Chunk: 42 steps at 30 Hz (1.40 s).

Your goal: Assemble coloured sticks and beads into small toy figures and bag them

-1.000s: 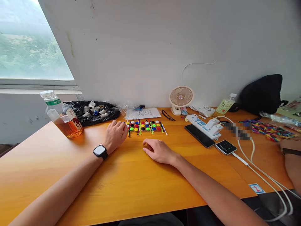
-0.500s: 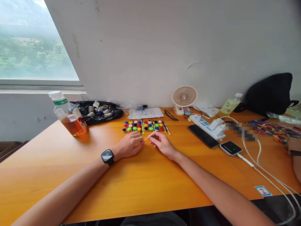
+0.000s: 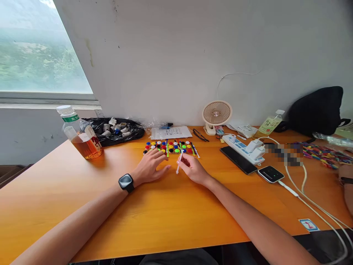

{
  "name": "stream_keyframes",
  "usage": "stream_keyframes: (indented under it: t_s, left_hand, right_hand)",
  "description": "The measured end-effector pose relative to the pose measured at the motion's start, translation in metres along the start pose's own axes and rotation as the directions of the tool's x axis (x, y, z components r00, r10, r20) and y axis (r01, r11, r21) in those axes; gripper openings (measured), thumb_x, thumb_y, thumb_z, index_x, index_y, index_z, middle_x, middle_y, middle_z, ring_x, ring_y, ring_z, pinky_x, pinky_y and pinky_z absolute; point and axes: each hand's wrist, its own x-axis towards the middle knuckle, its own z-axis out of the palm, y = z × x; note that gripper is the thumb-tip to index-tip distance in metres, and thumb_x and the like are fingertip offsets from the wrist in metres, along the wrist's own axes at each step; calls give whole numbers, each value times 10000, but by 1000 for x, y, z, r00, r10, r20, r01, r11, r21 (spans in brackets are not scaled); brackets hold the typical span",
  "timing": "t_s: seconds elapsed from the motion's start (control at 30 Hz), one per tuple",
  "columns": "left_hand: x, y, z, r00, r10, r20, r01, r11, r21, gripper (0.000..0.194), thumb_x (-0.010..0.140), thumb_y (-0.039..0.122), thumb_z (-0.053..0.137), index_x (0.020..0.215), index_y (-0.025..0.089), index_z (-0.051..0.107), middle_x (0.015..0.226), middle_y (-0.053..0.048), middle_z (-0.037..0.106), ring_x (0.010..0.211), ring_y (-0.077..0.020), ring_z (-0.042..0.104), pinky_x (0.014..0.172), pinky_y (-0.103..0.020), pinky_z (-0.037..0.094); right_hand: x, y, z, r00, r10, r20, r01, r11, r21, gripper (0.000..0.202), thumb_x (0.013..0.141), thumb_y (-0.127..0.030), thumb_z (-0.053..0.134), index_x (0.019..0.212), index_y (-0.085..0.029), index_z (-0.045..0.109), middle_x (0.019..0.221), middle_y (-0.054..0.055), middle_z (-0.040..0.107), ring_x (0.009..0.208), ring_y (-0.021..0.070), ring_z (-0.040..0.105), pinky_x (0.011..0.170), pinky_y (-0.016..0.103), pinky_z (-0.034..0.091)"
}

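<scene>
Well to the left of the rows of small coloured discs stands a clear bottle of amber drink, its green band printed with Chinese characters that begin 东方; the dark red marks on its lower label cannot be made out. Left of the discs and a little behind them, a black plastic bag holds grey pieces. The left hand, wearing a smartwatch, comes in at the front left of the discs, palm down, loosely spread and released, its thumb apart from the fingers; whether the fingertips touch the discs cannot be told. Thin coloured sticks lie among the discs. Just behind the discs is a white sheet with lines of writing too small to read. In front of the discs, between the two hands, a white stick slants with its lower end towards the wearer. The right hand, at the front right of the discs, pinches that stick near its upper end between thumb and fingers. Behind the discs to the right stands a beige fan. Well right of the discs, a second bottle bears a yellow-green label, its characters unclear, and a blue-bordered sticker shows a red mark, not surely legible.
</scene>
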Motion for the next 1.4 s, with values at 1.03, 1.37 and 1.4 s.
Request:
stream_keyframes:
  t_s: [1.03, 1.37, 1.4]
  left_hand:
    - [-15, -47, 11, 894, -447, 17, 439, 885, 155, 536, 1096, 555, 387, 1530, 316, 591, 1515, -52, 643, 1189, -370, 503, 1026, -527, 368]
    - [-12, -41, 6, 883, -468, -40, 467, 865, 183, 490, 1092, 512, 416, 1470, 299, 643, 1487, -56, 665, 1175, -363, 497, 987, -515, 367]
    - [-12, -41, 6, 881, -470, -58, 472, 862, 184, 489, 1092, 507, 418, 1459, 289, 654, 1482, -60, 669, 1182, -365, 493, 993, -521, 367]
  right_hand:
    - [-17, -12, -28, 971, 88, 223, 139, 552, -822, 182, 1073, -233, 448, 1008, -201, 615, 923, 68, 765, 827, 223, 711, 648, 344, 261]
    - [-19, -16, -37, 957, 132, 260, 153, 534, -832, 116, 992, -180, 508, 979, -200, 621, 968, 78, 758, 859, 232, 701, 675, 334, 302]
    - [-19, -17, -38, 953, 144, 265, 149, 539, -829, 126, 995, -175, 501, 983, -197, 624, 981, 83, 759, 872, 234, 701, 686, 333, 312]
